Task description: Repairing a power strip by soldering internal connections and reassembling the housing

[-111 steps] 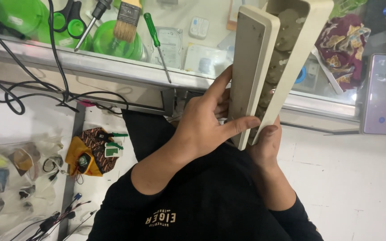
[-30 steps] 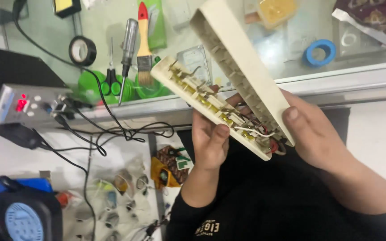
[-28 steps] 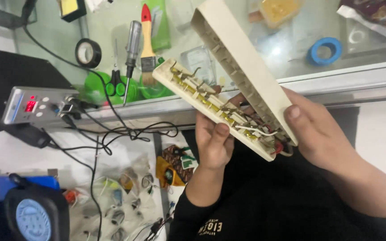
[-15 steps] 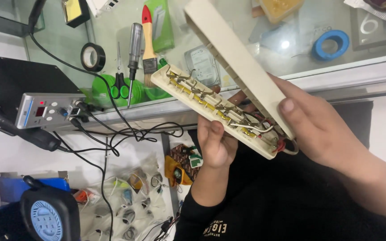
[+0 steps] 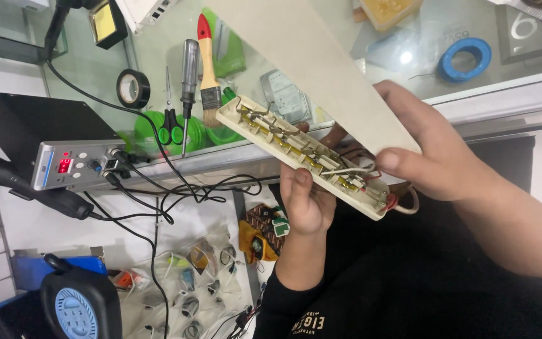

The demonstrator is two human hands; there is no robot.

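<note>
I am holding an opened cream power strip. Its base half point(image 5: 265, 130), with brass contact strips and red and white wires inside, rests tilted on my left hand point(image 5: 308, 204), whose thumb presses the base's edge from below. My right hand point(image 5: 434, 157) grips the plain cream cover point(image 5: 308, 63) near the wired end; the cover is swung up and away from the base, close to the camera. The two halves meet only at that lower right end, where my right fingers hide the joint.
Behind, a glass counter point(image 5: 509, 94) carries a paint brush point(image 5: 209, 81), screwdriver point(image 5: 188, 72), green-handled scissors point(image 5: 170, 125), black tape roll point(image 5: 133, 88) and blue tape roll point(image 5: 465, 59). A soldering station point(image 5: 70, 164) with black cables sits at left. Bagged parts point(image 5: 189, 292) lie below.
The strip was closed 3.7 s ago and is now split open. Over the last second the cover has swung further from the base, and the view has shifted slightly.
</note>
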